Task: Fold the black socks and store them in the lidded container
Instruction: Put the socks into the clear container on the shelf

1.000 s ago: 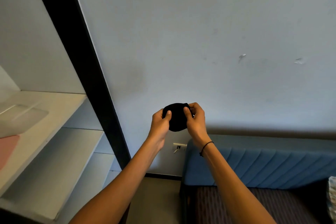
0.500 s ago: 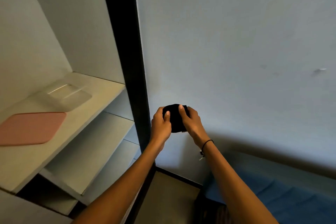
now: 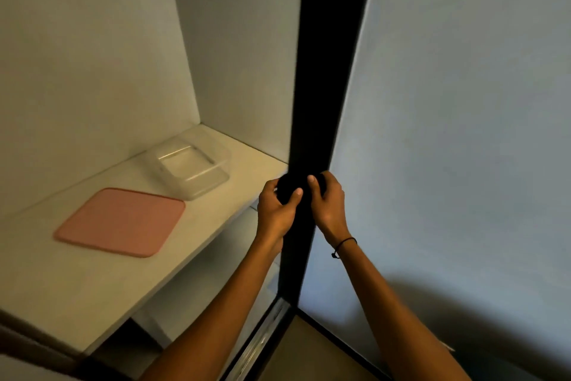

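Observation:
Both hands hold a rolled bundle of black socks [image 3: 289, 188] in front of the black cupboard edge, so the bundle is hard to tell from the dark post behind it. My left hand [image 3: 276, 210] grips it from the left with the thumb on top. My right hand [image 3: 329, 204] grips it from the right. A clear plastic container [image 3: 193, 170] stands without its lid on the white shelf [image 3: 92, 281], to the left of my hands. Its pink lid [image 3: 122, 221] lies flat on the shelf, nearer to me than the container.
A black vertical cupboard frame [image 3: 324, 71] runs down the middle of the view. Right of it is a plain pale wall [image 3: 463, 133]. Lower white shelves [image 3: 234, 244] show under the top shelf. A floor track [image 3: 256, 346] runs along the bottom.
The view has swung left: the sofa has left the frame and the shelf with container and lid now fills the left side. Both hands still grip the sock bundle.

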